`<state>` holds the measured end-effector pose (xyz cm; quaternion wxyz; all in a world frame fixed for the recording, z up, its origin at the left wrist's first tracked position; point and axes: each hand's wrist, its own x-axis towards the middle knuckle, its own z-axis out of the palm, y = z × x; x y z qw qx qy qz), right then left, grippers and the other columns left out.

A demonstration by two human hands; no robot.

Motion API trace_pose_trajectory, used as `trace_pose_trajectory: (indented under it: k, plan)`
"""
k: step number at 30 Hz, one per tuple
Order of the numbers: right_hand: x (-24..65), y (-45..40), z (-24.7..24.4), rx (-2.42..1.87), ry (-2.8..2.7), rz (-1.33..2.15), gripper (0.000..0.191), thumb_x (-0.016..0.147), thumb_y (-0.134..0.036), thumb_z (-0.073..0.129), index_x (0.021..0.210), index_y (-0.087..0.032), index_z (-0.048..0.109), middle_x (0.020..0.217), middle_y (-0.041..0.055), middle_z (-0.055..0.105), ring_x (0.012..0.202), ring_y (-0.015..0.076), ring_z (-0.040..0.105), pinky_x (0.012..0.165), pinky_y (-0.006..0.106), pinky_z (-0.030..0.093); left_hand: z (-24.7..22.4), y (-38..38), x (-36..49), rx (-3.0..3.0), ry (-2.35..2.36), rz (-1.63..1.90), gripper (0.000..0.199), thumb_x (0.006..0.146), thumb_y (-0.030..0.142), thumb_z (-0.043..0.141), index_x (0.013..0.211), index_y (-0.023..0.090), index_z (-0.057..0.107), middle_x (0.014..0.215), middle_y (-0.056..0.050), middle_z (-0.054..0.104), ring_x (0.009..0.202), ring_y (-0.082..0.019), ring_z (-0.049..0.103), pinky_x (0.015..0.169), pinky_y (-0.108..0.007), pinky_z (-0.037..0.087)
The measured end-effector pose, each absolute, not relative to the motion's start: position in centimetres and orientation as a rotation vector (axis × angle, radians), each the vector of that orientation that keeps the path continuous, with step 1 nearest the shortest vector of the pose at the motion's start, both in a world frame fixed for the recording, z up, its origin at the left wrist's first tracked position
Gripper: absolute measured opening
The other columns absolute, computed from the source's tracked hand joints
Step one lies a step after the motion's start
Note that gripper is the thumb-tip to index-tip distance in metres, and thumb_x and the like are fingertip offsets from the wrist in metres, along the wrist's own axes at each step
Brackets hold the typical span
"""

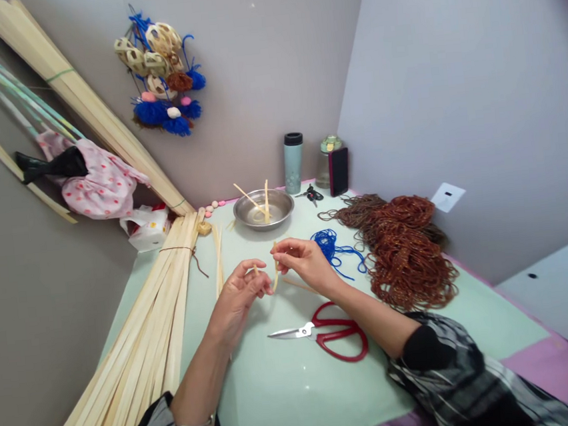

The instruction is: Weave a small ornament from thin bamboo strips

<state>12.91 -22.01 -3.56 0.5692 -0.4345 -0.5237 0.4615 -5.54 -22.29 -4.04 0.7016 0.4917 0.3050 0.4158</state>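
My left hand [245, 289] and my right hand [301, 259] are raised close together over the middle of the table. Between them bends a thin pale strip [276, 279], which looks like split bamboo or wood. The fingers of my right hand pinch its upper part. My left hand is closed around the other end, and a short bit shows above its fingers. Just below my hands, red-handled scissors [332, 332] lie with the blades to the left. Another thin strip [298, 285] rests on the table under my right wrist.
Long flat strips [149, 333] lie bundled along the left. A metal bowl [249, 221] with strips stands behind my hands. Blue cord [335, 248] and brown cord bundles [408, 254] lie right. A tumbler [294, 163], keys [312, 194] and a phone [339, 171] are at the back.
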Motion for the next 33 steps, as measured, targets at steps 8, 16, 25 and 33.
trace_pose_trajectory:
  k: [8, 16, 25, 33]
  plan:
    - [12.4, -23.2, -3.2, -0.995, -1.502, 0.724, 0.011, 0.086, -0.029, 0.069, 0.087, -0.018, 0.071, 0.086, 0.0037, 0.066, 0.08, 0.0157, 0.067, 0.074, 0.029, 0.056, -5.2, -22.8, -4.3, 1.135, 0.86, 0.891, 0.029, 0.07, 0.039, 0.083, 0.076, 0.017, 0.065, 0.067, 0.003, 0.057, 0.059, -0.009, 0.047, 0.059, -0.022, 0.036]
    - [12.0, -24.3, -3.9, -0.907, -2.062, 0.031, 0.019, 0.098, -0.019, 0.053, 0.109, -0.02, 0.07, 0.1, 0.0084, 0.07, 0.089, 0.0167, 0.066, 0.07, 0.027, 0.052, -5.4, -22.3, -4.4, 0.938, 0.768, 0.962, 0.039, 0.063, 0.043, 0.089, 0.079, 0.014, 0.068, 0.063, 0.003, 0.057, 0.055, -0.008, 0.052, 0.053, -0.019, 0.044]
    - [12.0, -24.2, -4.0, -0.94, -2.017, -0.122, 0.02, 0.099, -0.02, 0.052, 0.105, -0.021, 0.071, 0.095, 0.0086, 0.067, 0.087, 0.0177, 0.064, 0.072, 0.029, 0.053, -5.0, -22.2, -4.6, 0.757, 0.707, 0.96, 0.035, 0.065, 0.036, 0.089, 0.085, 0.014, 0.072, 0.082, -0.002, 0.069, 0.076, -0.01, 0.066, 0.071, -0.018, 0.055]
    - [12.1, -24.0, -4.5, -0.912, -2.074, -0.024, 0.021, 0.101, -0.02, 0.049, 0.11, -0.02, 0.068, 0.1, 0.0089, 0.067, 0.089, 0.0161, 0.065, 0.075, 0.027, 0.053, -5.2, -22.1, -4.7, 0.71, 0.696, 1.017, 0.019, 0.071, 0.028, 0.083, 0.082, 0.017, 0.072, 0.09, -0.002, 0.07, 0.083, -0.012, 0.067, 0.084, -0.022, 0.056]
